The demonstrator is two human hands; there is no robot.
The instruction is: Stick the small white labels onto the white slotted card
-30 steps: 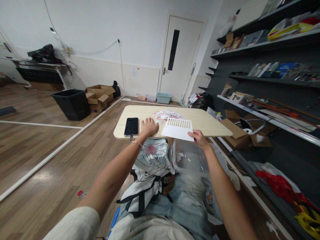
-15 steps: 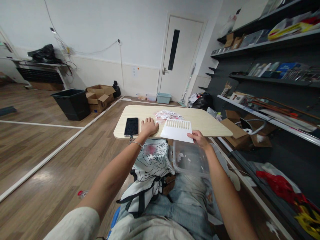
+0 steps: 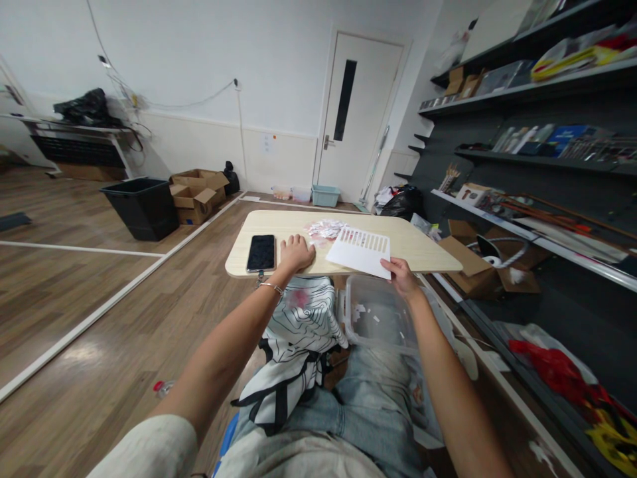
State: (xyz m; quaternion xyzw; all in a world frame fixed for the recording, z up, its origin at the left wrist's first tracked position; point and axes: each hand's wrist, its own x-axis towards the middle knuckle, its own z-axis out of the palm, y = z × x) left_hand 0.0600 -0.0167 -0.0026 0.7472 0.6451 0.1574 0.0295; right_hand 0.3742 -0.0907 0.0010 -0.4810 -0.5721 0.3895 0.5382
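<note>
1. Pinching a white slotted card (image 3: 359, 256) by its lower right corner with the right hand (image 3: 402, 275), just right of the frame's centre; grip closed, thumb on top, fingers mostly hidden beneath.
2. Holding the card over the near part of the pale counter (image 3: 413, 244), slots towards the top of the frame; cannot tell whether touching the surface or just above.
3. Covering, in this view, the right edge of a heap of small paper scraps (image 3: 323, 229) at the centre of the frame.
4. Resting the left hand (image 3: 297, 252) palm down on the counter, left of the card; fingers loosely bent, underside hidden, so cannot tell how far open that grip is or whether holding anything.
5. Lying just beside that hand, towards the left of the frame: a dark-screened phone (image 3: 261, 253).
6. Seen below the card, lower middle of the frame: a clear plastic bin (image 3: 348, 318) with a few white bits inside, right beside a black-and-white patterned cloth (image 3: 308, 312).
</note>
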